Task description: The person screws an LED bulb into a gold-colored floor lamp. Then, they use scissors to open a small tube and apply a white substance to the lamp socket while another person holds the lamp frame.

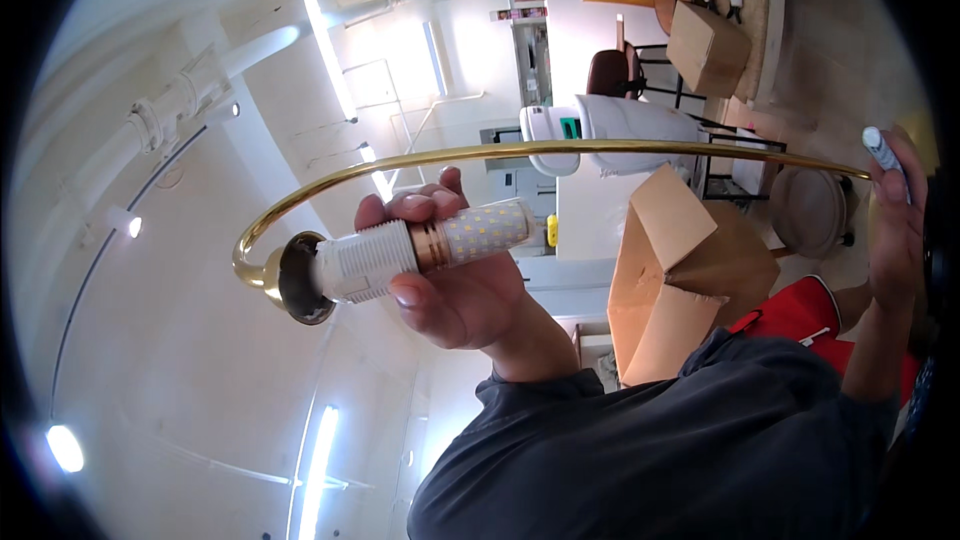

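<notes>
My left hand (465, 305) is closed around an LED corn bulb (490, 230) with a copper-coloured collar. Its base meets a white ribbed lamp socket (370, 262), which my fingertips and thumb also touch. The socket's other end sits at a dark-mouthed brass cup (305, 280). From this cup a curved brass tube (520, 149) arches over the bulb and runs across to my right hand (895, 220). That hand is closed on a small whitish cylinder (880, 148), whose kind I cannot make out. Whether its fingers also grip the tube is hidden.
An open cardboard box (665, 290) stands beyond my left forearm, near a red cloth item (800, 325). Behind are a smaller carton (708, 48), a round stool seat (808, 210), a white wrapped chair-like object (625, 130) and a dark chair (610, 73). Lit ceiling tubes (328, 50) show at left.
</notes>
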A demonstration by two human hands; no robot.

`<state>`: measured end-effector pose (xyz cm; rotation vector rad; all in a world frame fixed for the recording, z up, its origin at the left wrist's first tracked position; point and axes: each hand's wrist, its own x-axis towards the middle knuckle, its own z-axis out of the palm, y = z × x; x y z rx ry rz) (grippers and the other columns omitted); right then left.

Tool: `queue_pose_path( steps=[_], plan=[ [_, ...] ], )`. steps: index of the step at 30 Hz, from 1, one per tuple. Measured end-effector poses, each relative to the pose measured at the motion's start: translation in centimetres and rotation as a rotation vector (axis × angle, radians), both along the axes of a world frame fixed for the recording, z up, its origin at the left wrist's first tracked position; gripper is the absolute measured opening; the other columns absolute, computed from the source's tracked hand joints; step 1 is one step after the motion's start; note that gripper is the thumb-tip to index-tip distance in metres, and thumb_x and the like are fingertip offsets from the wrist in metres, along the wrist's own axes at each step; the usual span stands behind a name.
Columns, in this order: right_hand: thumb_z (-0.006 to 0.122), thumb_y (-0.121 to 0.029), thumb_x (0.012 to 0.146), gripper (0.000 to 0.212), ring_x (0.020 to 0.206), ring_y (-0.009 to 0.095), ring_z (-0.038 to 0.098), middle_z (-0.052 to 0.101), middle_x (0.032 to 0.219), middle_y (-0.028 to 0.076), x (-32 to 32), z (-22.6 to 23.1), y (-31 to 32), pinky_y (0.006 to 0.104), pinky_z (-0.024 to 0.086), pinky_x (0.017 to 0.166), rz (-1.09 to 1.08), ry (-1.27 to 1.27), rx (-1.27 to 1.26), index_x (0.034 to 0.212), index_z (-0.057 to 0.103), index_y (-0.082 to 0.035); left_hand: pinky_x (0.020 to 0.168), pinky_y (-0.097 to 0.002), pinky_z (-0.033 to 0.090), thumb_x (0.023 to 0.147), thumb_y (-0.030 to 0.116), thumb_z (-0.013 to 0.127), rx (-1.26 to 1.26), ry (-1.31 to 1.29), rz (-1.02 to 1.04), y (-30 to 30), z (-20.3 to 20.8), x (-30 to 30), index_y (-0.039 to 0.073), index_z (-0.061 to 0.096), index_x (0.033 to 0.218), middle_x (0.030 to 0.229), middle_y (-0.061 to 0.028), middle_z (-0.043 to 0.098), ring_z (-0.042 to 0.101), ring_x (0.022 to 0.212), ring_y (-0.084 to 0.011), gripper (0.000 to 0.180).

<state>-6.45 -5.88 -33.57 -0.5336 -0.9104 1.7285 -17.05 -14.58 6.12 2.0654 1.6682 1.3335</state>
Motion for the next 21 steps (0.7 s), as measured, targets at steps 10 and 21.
queue_pose_path(
  steps=[10,21],
  plan=[
    [0.06,-0.039,0.099,0.045,0.065,0.011,0.039,0.045,0.072,0.001,-0.7,3.0,3.4,0.0266,0.03,0.057,-0.254,-0.017,0.093,0.088,0.058,0.004,0.112,-0.0502,0.034,0.093,0.033,0.064,0.034,0.07,0.119,-0.5,0.1,-0.4,0.003,0.042,0.141,0.118,-0.014,0.064,0.064,0.112,-0.0279,0.061],
    [0.037,-0.015,0.107,0.04,0.131,0.023,0.048,0.051,0.138,0.016,4.7,-9.4,1.1,0.0378,0.035,0.114,0.026,0.092,-0.238,0.139,0.045,0.007,0.113,-0.052,0.033,0.092,0.035,0.066,0.066,-0.02,0.092,0.1,-0.7,0.9,0.003,0.041,0.138,0.116,-0.0141,0.063,0.064,0.109,-0.0283,0.061]
  ],
)
